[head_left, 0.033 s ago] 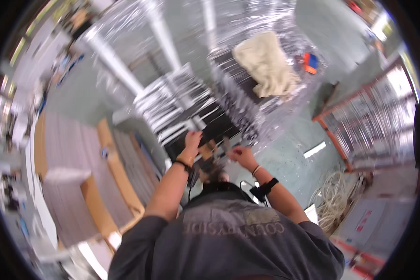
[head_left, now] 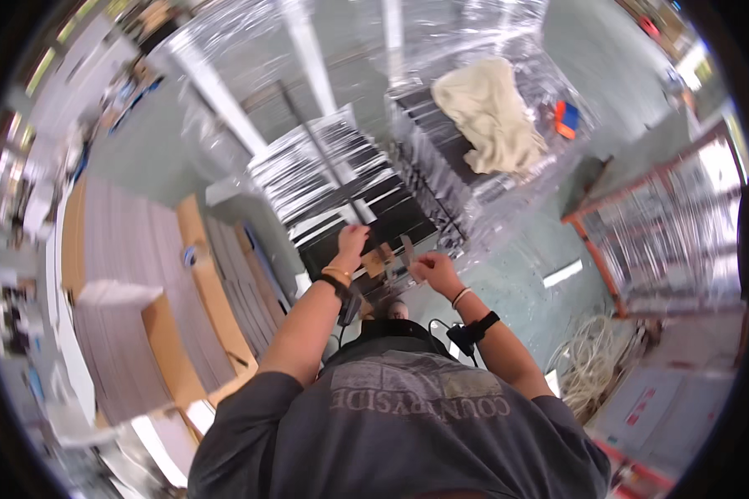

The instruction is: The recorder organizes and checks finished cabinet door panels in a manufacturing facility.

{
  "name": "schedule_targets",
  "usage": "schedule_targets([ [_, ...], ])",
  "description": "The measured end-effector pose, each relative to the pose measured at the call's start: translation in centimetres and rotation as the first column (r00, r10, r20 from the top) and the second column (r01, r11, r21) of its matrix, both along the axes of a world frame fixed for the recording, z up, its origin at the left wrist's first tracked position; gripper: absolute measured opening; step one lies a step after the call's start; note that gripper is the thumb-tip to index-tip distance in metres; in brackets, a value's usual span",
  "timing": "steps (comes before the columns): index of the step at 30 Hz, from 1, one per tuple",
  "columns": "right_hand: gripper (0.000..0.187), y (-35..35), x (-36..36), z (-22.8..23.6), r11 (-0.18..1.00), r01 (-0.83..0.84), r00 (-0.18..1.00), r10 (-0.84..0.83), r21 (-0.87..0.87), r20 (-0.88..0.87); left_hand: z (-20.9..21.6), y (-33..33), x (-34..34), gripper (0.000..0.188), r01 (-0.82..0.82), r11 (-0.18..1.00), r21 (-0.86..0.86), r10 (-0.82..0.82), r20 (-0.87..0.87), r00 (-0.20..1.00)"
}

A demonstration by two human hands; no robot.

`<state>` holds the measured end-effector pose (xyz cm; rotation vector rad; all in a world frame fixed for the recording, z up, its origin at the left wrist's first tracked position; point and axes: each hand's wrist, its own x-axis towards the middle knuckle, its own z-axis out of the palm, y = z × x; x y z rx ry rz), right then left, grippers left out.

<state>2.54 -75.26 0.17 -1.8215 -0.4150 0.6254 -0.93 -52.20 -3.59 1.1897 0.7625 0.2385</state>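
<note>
My left hand (head_left: 354,243) is closed around the near end of a long, thin dark bar (head_left: 312,137). The bar slants away to the far left, above a stack of black-and-white striped pieces (head_left: 374,208). My right hand (head_left: 434,270), its fingers pinched, holds a short, flat grey strip (head_left: 408,249) at the stack's near right corner. Between the hands, below the stack's top, is a small brown cardboard-coloured piece (head_left: 376,262); its details are too small to tell.
A second film-wrapped stack carries a cream cloth (head_left: 489,112) and an orange-and-blue object (head_left: 566,120). Cardboard cartons with flat sheets (head_left: 133,299) stand at left. At right are an orange-framed rack (head_left: 595,258) and a heap of pale strapping (head_left: 591,353).
The surroundings have shifted slightly right in the picture. The long dark bar, smeared before, now shows clearly. Both hands keep nearly the same pose, slightly right of where they were.
</note>
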Motion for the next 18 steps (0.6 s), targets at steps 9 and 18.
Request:
schedule_targets([
  [9,0.014,14.1,5.7,6.0,0.933,-0.313,0.754,0.357,-0.177,0.551,-0.4,1.2,-0.1,0.003,-0.157,0.943,-0.294,0.157,-0.026,0.987],
  [18,0.008,22.8,10.6,4.7,0.781,-0.497,0.44,0.602,-0.378,0.666,-0.5,1.2,1.3,0.008,-0.308,0.937,-0.165,0.307,-0.031,0.951],
])
